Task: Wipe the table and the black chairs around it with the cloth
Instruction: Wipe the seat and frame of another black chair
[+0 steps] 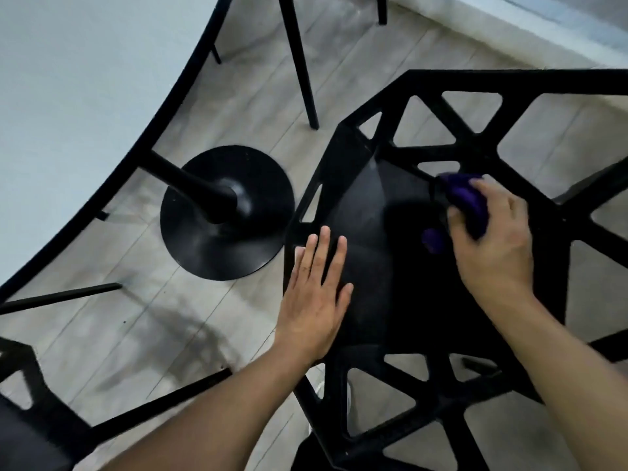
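now right hand (492, 239) has its grip clamped on a bunched purple cloth (467, 202), pressed on the smooth black chair (401, 266) seat near the back-right. left hand (314, 297) lies flat, fingers straight and apart, on the seat's left edge. chair frame is glossy black with triangular cutouts. pale round tabletop (74, 83), black-rimmed, sits upper left over a disc base (227, 212) on grey wood-plank floor (142, 338).

Purple cloth (467, 202); black chair (390, 205)
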Tool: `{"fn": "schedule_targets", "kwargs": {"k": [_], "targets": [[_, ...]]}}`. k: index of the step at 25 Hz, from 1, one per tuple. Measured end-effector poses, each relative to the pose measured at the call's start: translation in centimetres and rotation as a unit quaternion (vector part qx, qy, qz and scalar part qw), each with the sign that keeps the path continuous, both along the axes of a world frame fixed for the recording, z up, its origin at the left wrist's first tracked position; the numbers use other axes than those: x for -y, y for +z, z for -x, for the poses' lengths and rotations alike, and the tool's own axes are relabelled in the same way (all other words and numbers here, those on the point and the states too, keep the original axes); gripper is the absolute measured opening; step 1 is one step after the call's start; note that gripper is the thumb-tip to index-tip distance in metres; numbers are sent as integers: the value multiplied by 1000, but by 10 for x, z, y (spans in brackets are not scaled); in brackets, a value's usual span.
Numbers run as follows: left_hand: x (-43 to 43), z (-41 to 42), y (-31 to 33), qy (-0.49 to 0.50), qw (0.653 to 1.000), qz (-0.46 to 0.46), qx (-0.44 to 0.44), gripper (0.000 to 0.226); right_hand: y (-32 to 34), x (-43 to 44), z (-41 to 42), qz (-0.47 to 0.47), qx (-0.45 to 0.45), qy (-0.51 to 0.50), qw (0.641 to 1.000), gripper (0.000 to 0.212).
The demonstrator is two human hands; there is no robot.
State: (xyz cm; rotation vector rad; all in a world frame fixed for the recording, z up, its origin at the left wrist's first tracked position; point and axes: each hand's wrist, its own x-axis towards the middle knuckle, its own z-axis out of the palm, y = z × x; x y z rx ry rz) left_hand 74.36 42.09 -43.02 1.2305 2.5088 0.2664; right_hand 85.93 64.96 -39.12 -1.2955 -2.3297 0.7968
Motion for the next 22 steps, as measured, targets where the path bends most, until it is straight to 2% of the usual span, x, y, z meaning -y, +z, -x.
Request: {"fn": "schedule_targets", "kwargs": {"k": [2,4,7,10,12,13,15,17,18,19,22], "targets": [[16,-2,3,125,990,-31,62,64,-12,-6,67,-1,-39,53,998,48],[35,-8,3,220,962,-32,161,61,-32,6,106,-10,-3,96,995,53],[44,-3,3,239,928,-31,285,61,-53,55,84,-9,-34,140,990,53],[39,7,8,255,908,-59,327,59,-41,112,25,22,-11,320,947,65],[40,5,12,264,903,-67,333,57,-39,94,17,-8,17,401,916,68],[40,2,12,262,906,-67,325,57,-43,74,29,-37,25,401,915,68],[39,-5,10,261,912,-78,305,57,-48,31,73,-58,19,303,951,62],[37,-11,4,268,920,-93,272,58,-48,9,109,-23,-4,159,987,55],[36,-13,1,272,924,-98,252,58,-49,18,114,-8,-12,118,993,54],[35,-16,-2,277,927,-100,231,57,-51,36,108,-5,-20,123,992,54],[31,-21,-5,294,933,-98,180,56,-49,72,69,-39,-14,309,950,59]]}}
